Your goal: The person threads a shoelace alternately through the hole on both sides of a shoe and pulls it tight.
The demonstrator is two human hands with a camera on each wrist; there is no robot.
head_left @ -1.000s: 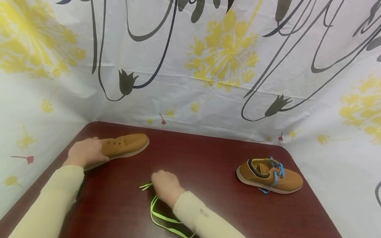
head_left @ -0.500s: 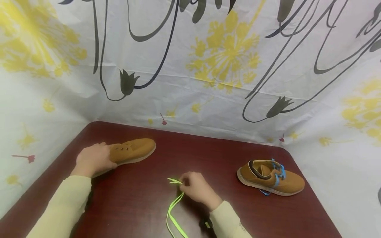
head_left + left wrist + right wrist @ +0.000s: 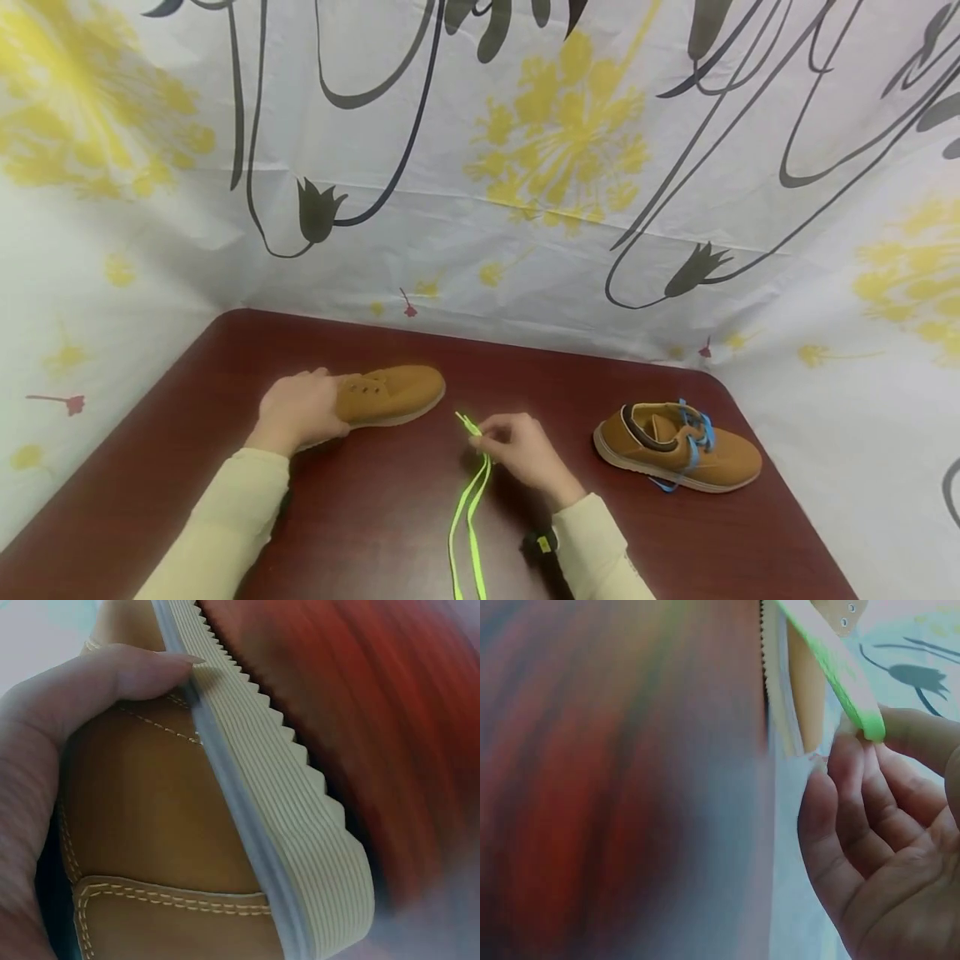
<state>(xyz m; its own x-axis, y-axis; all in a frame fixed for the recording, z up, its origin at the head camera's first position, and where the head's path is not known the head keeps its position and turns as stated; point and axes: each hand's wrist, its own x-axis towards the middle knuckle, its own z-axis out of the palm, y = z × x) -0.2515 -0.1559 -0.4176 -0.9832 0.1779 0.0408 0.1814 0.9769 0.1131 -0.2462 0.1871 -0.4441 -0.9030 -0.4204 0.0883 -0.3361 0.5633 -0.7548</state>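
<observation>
Neon-green, flat lace [image 3: 472, 525] hangs in two strands from the right hand [image 3: 525, 457], over the middle of the table [image 3: 367, 533]; thumb and index finger pinch it near its tips, which poke out beyond the grip toward the toe of the nearer shoe [image 3: 397, 392]; strands run down past the lower edge of the head view; right wrist view: lace folds at the fingertips, other fingers loosely bent below it.

Nearer shoe: tan, sole down, left of the lace, near it but apart; toe points rightward and slightly away from the person; row of eyelets visible on top; left hand [image 3: 300, 408] grips the rear part, fingers clamped over it, thumb across the near side with its tip at the pale, ribbed sole; fingertips on the far side hidden.

Second shoe [image 3: 731, 462]: also tan, well apart at the right of the table; blue lace [image 3: 694, 452] threaded through it, one end trailing below its near side.

Periphery: cream sleeves [image 3: 225, 508] on both arms; dark device [image 3: 542, 542] with a yellow-green patch at the right wrist; table dark red; behind it, white sheet [image 3: 420, 192] printed with yellow flower heads and grey stems.
</observation>
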